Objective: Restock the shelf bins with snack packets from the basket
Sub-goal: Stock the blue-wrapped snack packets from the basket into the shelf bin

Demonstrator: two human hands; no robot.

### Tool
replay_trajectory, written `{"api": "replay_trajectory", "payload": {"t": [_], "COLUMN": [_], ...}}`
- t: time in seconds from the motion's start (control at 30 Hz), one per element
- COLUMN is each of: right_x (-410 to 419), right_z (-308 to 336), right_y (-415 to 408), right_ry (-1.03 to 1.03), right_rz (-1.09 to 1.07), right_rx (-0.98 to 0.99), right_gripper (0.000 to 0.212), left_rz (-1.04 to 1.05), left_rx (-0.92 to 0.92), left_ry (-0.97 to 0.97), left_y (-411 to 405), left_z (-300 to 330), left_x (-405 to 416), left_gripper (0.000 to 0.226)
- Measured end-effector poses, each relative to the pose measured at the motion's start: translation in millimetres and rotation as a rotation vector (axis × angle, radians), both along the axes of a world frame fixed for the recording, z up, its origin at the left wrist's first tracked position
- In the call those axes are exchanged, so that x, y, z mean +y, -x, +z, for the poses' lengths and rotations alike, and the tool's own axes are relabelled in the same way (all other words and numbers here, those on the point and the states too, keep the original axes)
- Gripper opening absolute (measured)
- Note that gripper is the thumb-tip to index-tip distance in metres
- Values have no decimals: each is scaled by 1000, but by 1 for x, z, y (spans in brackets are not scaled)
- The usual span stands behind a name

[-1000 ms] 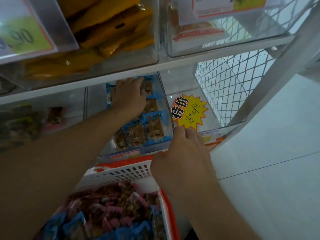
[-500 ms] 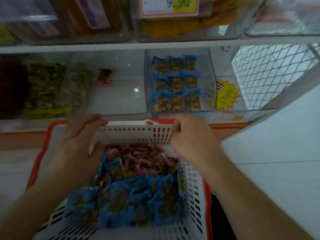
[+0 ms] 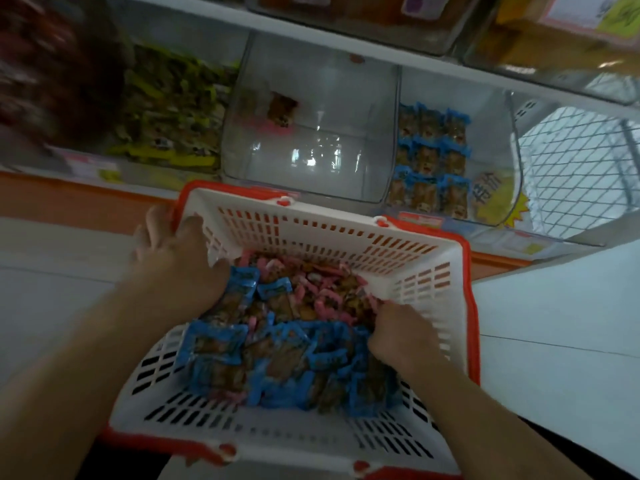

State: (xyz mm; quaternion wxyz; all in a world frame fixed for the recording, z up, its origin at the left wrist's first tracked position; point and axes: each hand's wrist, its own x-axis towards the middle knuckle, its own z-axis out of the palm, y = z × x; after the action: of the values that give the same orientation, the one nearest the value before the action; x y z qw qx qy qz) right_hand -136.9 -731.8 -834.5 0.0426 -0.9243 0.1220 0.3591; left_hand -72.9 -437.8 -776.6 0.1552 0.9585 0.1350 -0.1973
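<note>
basket (image 3: 346, 237): white, red-rimmed; blue packets (image 3: 277, 368) near edge, pink packets (image 3: 311, 282) far edge
left hand (image 3: 176, 258): grips far-left corner
right hand (image 3: 398, 336): off the rim since before, fingers curled into packets; hold unclear

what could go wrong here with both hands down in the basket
1. Pink packets and blue packets lie mixed in the basket, so a grab may take both colours and put the wrong one in a bin.
2. The right hand digs among packets where the two colours meet; its grip is hidden.
3. The left hand sits at the basket's corner; pressing there might tip it.
</note>
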Motion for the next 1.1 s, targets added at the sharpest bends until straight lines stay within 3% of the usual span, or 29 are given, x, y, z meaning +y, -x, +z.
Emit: {"api": "replay_trajectory", "payload": {"t": [0.07,0.13,0.2,0.33,0.5,0.6,0.67,0.77,0.83,0.93,1.03,1.1], "right_x": [-2,-2,3,16,14,4,-4,-9,-9,-6,-5,-6], "right_z": [10,25,44,80,88,86,83,77,73,76,75,76], "right_y": [-14,-31,-45,-57,-69,-75,-79,-82,-82,-84,-86,-85], "right_ry": [-28,-186,-496,-1062,-1252,-1276,-1362,-1679,-1827,-1790,-1426,-1275], "right_rz": [-59,-155,-333,-577,-566,-563,-627,-788,-746,-673,-779,-812], "right_rx": [-145,-288,-358,-368,-395,-417,-399,-254,-198,-235,-404,-517], "right_gripper": [12,13,25,36,65,51,44,37,33,40,48,35], "left_rz": [-70,-127,-163,-151,-55,3,122,249,230,209,321,371], "left_rx": [-237,-359,-271,-19,179,183,276,388,390,316,141,18], "left_ry": [21,140,308,612,961,1033,1196,1425,1496,1476,1374,1317], "left_y": [0,-3,-8,-8,-11,-16,-18,-19,-18,-18,-19,-21], "left_z": [6,13,17,17,27,27,27,26,25,23,21,19], "left_x": [-9,-21,-35,-61,-76,-81,-84,-89,-92,-97,-102,-103], "left_gripper": [61,42,25,13,13,12,19,29,31,31,31,24]}}
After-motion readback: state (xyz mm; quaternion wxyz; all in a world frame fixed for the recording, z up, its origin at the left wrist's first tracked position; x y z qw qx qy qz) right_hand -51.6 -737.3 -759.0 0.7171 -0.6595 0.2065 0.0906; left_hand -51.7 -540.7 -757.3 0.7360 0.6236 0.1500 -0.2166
